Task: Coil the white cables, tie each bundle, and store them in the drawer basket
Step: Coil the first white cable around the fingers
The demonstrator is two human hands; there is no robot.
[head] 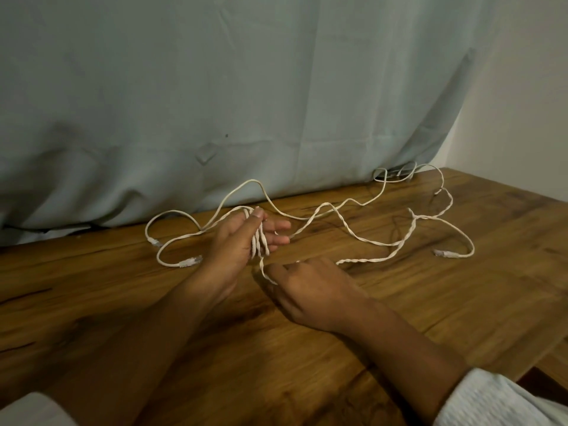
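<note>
At the near edge of the table (399, 318), a pale sleeve (498, 401) covers the right forearm. The right hand (313, 290) lies knuckles up just above the wood. Its fingers are curled in and it pinches a strand of the white cables (259, 241) at its fingertips. That strand rises to the left hand (236, 244), just beyond. The left hand is raised with several loops wound around its palm, the thumb pressing them at the top and the fingers reaching out nearly straight.

From there the loose lengths sprawl over the middle of the table, partly twisted together, and trail to the far right corner. One plug (190, 261) lies left of the left hand and another (442, 253) toward the right edge. A pale blue cloth (215, 103) hangs along the far edge, with a white wall (538, 87) to its right.
</note>
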